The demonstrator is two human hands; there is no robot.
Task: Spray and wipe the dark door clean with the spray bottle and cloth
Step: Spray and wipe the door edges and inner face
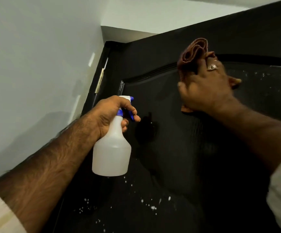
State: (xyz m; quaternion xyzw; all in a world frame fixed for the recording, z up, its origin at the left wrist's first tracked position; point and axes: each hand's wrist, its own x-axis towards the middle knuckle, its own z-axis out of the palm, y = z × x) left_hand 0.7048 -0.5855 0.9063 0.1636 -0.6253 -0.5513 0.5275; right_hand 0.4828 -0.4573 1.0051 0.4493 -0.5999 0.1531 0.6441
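Note:
The dark door [178,148] fills the middle and right of the view, seen from below, with white spray droplets low on it and at the upper right. My left hand [110,113] grips the neck of a translucent white spray bottle [112,152] with a blue trigger, its nozzle close to the door. My right hand [205,88], with a ring on one finger, presses a bunched brown cloth [192,52] against the door near the top edge of its raised panel.
A pale wall [35,64] stands to the left of the door frame. A brass hinge [100,79] sits on the door's left edge. White ceiling [153,12] shows above the door's top.

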